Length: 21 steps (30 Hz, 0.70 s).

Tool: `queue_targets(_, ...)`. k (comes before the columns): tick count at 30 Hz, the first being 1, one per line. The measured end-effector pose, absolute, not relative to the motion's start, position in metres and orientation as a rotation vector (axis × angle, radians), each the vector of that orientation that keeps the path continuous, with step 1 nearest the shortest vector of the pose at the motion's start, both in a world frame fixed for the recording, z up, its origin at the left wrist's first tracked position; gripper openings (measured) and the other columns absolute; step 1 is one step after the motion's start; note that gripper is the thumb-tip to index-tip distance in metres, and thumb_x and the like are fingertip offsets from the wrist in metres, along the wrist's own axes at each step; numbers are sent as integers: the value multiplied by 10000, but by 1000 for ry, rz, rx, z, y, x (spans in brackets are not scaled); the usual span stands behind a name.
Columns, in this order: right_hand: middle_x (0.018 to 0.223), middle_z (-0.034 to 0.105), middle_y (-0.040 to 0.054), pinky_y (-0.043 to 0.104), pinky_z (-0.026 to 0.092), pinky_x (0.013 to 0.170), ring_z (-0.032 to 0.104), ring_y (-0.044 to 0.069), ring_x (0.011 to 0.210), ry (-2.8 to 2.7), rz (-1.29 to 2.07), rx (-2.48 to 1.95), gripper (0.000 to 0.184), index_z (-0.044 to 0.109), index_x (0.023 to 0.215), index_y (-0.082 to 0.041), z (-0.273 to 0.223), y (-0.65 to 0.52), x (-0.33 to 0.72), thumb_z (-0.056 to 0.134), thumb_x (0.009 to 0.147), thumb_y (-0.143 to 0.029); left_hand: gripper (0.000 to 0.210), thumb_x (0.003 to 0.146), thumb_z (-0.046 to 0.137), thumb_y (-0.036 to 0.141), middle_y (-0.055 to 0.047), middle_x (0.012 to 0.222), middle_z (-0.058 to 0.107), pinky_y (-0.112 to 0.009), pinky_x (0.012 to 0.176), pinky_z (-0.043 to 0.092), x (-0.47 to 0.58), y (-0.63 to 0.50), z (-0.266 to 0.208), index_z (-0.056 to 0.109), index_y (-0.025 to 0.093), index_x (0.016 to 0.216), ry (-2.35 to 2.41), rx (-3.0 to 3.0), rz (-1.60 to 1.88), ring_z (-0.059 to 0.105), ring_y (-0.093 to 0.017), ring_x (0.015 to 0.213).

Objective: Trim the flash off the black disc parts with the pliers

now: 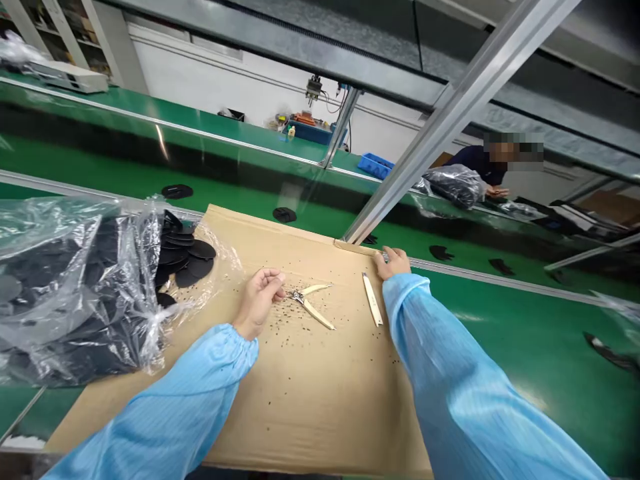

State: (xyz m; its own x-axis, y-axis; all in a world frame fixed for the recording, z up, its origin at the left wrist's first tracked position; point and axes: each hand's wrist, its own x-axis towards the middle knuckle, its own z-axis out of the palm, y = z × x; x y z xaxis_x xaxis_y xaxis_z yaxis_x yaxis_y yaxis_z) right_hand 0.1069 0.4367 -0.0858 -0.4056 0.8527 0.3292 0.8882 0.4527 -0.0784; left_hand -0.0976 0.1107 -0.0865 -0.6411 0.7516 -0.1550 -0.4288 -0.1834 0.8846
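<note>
Blue sleeves (185,393) span the lower left and lower right of the head view, nearest the camera. Between them lies a sheet of brown cardboard (320,400) sprinkled with black specks. Centre: yellow-handled pliers (317,313), handles spread apart and head towards the left hand (260,300). That hand's thumb and fingers are drawn together beside the head of the pliers; whether they pinch anything small, or touch the tool, cannot be told. Right of centre: the right hand (393,264), fingers curled at the cardboard's far edge near the foot of a metal post (450,127); a small shiny bit shows by the fingertips, but the grip is too hidden to judge. Just below and left of it lies a pale narrow strip (373,301).

Left of frame: a clear plastic bag (75,333), with flat black discs (195,260) at its mouth. Beyond: a green belt (500,340) and, upper right, another person (470,160).

Likely faults: a sleeve dragged across the cardboard, or a lifted edge, could scatter specks onto the belt; a nudge to the bag could send discs sliding among them; fingers close to the pliers' head risk a nip should the handles be squeezed.
</note>
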Motion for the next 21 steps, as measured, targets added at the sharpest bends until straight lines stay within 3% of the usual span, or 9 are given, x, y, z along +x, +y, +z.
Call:
queue_targets(8, 1439, 359, 141, 425, 273, 1119, 314, 285, 1353, -2429, 69, -1392, 516, 576, 1300, -194, -116, 489, 78, 381, 944, -512, 442, 656, 757, 440, -11, 754, 603, -208, 568, 433, -95, 110, -81, 560, 151, 926, 1335, 388, 1880, 544, -96, 605)
queue_targets(13, 1380, 453, 143, 506, 287, 1095, 356, 300, 1330, -2501, 176, -1472, 514, 539, 1337, -234, -116, 509, 71, 302, 972, -509, 426, 664, 750, 438, -9, 750, 597, -209, 566, 440, -95, 112, -82, 559, 150, 913, 1354, 384, 1860, 547, -98, 605)
queue_targets(18, 1363, 447, 159, 488, 319, 1073, 404, 316, 1275, -2268, 139, -1480, 542, 512, 1357, -208, -114, 495, 75, 366, 936, -516, 423, 668, 746, 426, -8, 747, 592, -212, 565, 446, -96, 112, -84, 555, 147, 922, 1370, 411, 1860, 556, -104, 612)
queue_targets(21, 1365, 406, 206, 455, 306, 1084, 369, 310, 1299, -2084, 141, -1505, 631, 433, 1410, -126, -112, 480, 88, 388, 907, -503, 404, 690, 730, 416, -9, 750, 593, -208, 567, 449, -97, 111, -86, 557, 144, 934, 1391, 480, 1848, 560, -102, 615)
